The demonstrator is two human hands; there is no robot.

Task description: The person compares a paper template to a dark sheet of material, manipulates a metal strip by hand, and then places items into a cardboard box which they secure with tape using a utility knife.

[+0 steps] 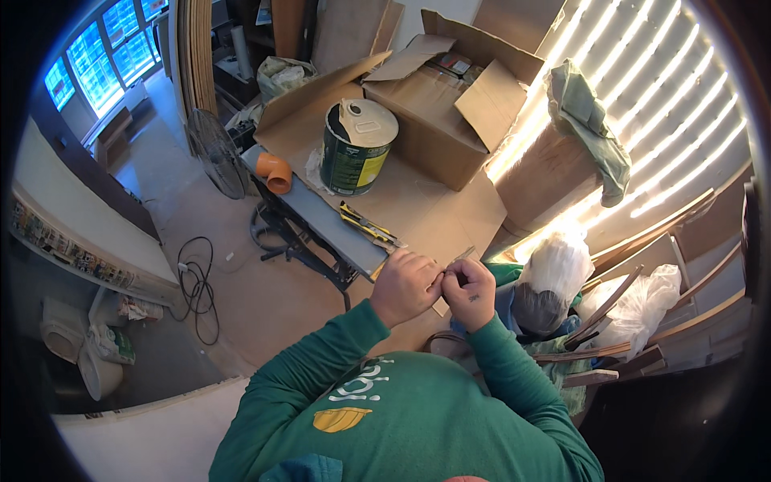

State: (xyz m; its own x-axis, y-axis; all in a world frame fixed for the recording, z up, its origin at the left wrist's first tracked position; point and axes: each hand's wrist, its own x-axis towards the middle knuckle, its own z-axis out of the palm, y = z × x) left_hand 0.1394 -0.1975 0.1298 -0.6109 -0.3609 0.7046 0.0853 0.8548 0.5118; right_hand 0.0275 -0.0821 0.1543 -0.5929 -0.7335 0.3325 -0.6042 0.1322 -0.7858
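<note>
My left hand point(405, 287) and my right hand point(470, 294) meet in front of my chest, over the near edge of the table. Both have curled fingers, with thumbs and fingertips close together. A thin, pale sliver point(463, 255) shows just above my right fingers; its kind is unclear. Whatever lies between the fingertips is hidden. Just beyond my left knuckles is a yellow and black utility knife point(365, 224), apparently resting at the table's edge. Farther back stands a dark green can point(351, 157) with a yellow label patch and a beige lid.
Flattened cardboard point(438, 213) covers the table, with an open carton point(430, 104) behind. An orange pipe elbow point(275, 173) sits at the left edge. A fan point(215, 153) and a black cable point(210, 301) are on the left. Plastic bags point(554, 277) and wood strips point(642, 341) crowd the right.
</note>
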